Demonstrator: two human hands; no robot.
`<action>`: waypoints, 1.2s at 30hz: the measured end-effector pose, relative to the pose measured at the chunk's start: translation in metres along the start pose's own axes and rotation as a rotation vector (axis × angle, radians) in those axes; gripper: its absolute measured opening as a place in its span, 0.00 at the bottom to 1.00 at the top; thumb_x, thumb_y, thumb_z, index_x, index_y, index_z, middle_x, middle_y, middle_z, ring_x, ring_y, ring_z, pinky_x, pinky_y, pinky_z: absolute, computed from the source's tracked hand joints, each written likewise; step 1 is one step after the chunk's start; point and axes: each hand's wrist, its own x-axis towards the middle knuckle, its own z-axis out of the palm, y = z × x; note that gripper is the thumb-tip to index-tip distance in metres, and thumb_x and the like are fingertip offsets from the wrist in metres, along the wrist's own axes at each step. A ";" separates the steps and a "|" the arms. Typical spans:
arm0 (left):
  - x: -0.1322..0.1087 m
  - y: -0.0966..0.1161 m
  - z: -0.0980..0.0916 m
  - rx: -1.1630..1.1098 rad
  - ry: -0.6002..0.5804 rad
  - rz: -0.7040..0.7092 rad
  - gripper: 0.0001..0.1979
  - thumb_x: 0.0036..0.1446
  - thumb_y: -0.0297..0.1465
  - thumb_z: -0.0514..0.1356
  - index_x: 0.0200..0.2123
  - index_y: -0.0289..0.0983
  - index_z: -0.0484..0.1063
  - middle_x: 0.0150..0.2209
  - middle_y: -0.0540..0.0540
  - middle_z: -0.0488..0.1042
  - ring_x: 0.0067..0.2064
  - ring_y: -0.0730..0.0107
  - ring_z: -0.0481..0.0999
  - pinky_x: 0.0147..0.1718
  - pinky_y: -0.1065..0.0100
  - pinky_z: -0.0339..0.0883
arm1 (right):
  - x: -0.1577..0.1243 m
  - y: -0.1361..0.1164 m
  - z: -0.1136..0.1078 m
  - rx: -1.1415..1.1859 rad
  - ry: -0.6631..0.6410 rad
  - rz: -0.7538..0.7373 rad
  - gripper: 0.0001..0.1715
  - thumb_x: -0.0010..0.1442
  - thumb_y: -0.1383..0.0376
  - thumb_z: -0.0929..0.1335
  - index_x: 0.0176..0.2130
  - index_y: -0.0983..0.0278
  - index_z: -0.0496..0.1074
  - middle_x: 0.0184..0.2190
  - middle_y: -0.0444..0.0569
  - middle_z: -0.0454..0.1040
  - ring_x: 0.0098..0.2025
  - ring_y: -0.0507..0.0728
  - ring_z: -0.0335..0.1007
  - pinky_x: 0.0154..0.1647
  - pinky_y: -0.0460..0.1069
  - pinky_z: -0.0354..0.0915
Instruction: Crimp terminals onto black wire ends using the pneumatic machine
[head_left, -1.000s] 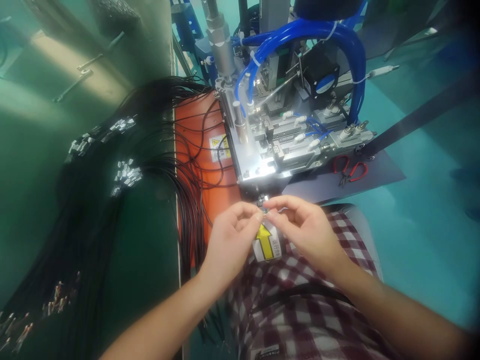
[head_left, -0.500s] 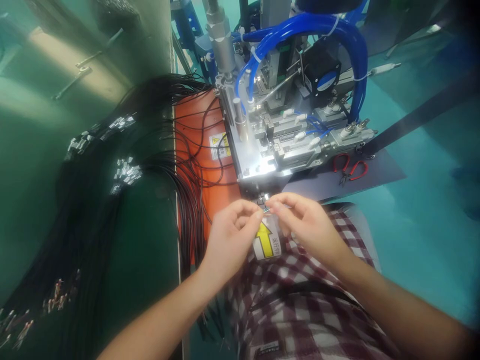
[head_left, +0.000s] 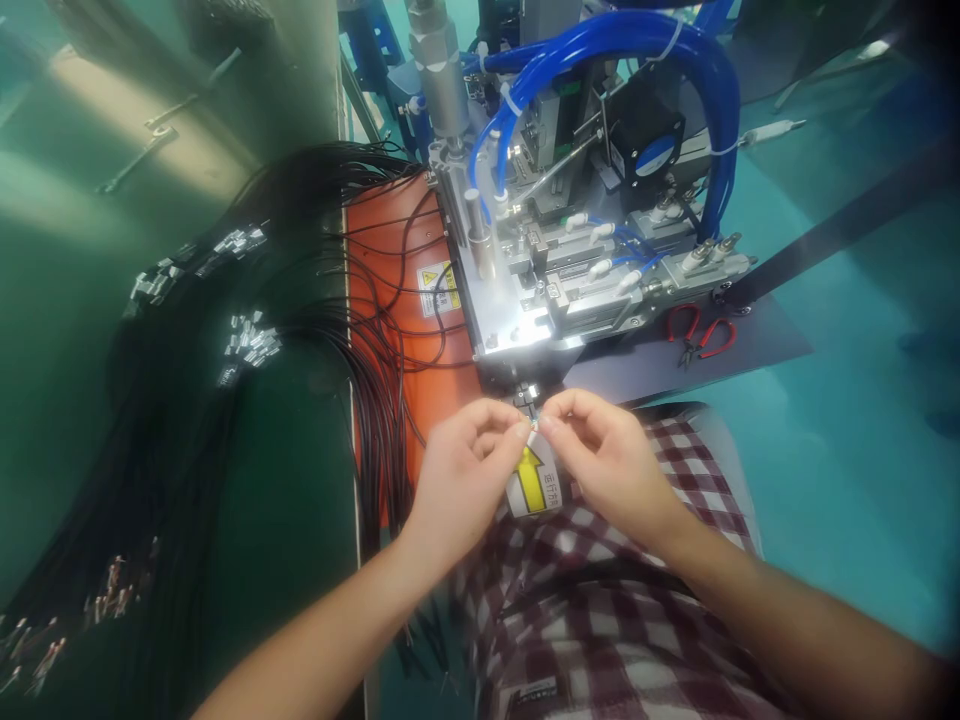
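Note:
My left hand [head_left: 465, 475] is closed in a pinch, thumb against forefinger, in front of the machine's lit edge. Facing it, almost touching, my right hand [head_left: 607, 460] pinches as well. Between the fingertips a bit of thin wires [head_left: 534, 424] shows, very small and partly covered by the fingers. Just beyond them is a small metal fixture [head_left: 527, 394] at the machine's front. Below the fingertips lies a white label with a yellow arrow [head_left: 532, 485].
Black cables [head_left: 375, 400] with shiny metal ends spread from the green table [head_left: 300, 480] over an orange panel [head_left: 457, 385]. The machine [head_left: 517, 310] carries thick blue hoses [head_left: 720, 110]. Red-handled pliers [head_left: 690, 350] lie on a grey plate at right.
My right hand has shifted slightly down, its fingertips now lower and nearer the left ones. The left hand has hardly moved. The small metal fixture shows more clearly.

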 end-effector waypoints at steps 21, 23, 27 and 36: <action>0.000 0.001 0.000 0.052 -0.031 0.012 0.08 0.55 0.33 0.63 0.31 0.33 0.69 0.22 0.55 0.68 0.21 0.83 0.66 0.19 0.82 0.59 | 0.004 -0.004 -0.001 -0.020 0.016 -0.093 0.09 0.60 0.65 0.66 0.27 0.64 0.67 0.22 0.40 0.65 0.22 0.48 0.59 0.24 0.44 0.59; 0.002 0.001 -0.001 0.097 -0.032 0.043 0.08 0.55 0.33 0.62 0.31 0.33 0.70 0.24 0.53 0.72 0.24 0.80 0.69 0.22 0.79 0.63 | 0.005 -0.004 -0.001 -0.004 0.010 -0.081 0.10 0.60 0.64 0.66 0.27 0.64 0.67 0.21 0.39 0.63 0.21 0.47 0.57 0.22 0.44 0.58; 0.010 0.000 -0.004 0.344 0.032 0.260 0.05 0.55 0.31 0.62 0.33 0.34 0.73 0.31 0.49 0.76 0.31 0.74 0.74 0.30 0.74 0.68 | 0.013 -0.002 -0.006 0.059 0.009 0.001 0.11 0.59 0.63 0.66 0.27 0.64 0.65 0.18 0.38 0.60 0.19 0.47 0.54 0.18 0.43 0.54; 0.030 -0.006 -0.012 0.799 0.019 0.745 0.05 0.61 0.23 0.56 0.35 0.35 0.71 0.33 0.48 0.71 0.36 0.72 0.72 0.36 0.72 0.67 | 0.035 0.010 -0.014 0.095 -0.014 0.149 0.14 0.59 0.60 0.66 0.25 0.65 0.65 0.15 0.37 0.59 0.18 0.46 0.52 0.19 0.43 0.50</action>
